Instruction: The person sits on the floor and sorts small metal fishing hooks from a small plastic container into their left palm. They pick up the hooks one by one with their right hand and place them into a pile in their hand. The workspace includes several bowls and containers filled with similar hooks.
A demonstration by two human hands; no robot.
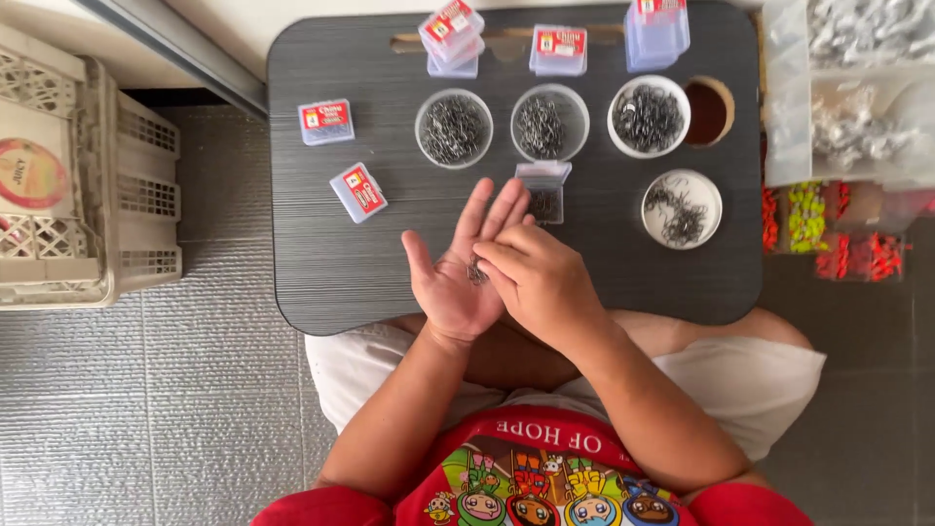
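Metal hooks (476, 274), small and dark, lie in a little heap on the open, upturned left hand (456, 276) over the near edge of the dark lap table (321, 244). Right hand (539, 280) is curled, fingertips pinching into that heap. Risk: tilting the palm could spill hooks; barbs may prick skin. Four round bowls hold more hooks: far left (454, 128), middle (549, 123), right (649, 117), near right (682, 208). One small clear box (544, 191) stands open just beyond the fingers.
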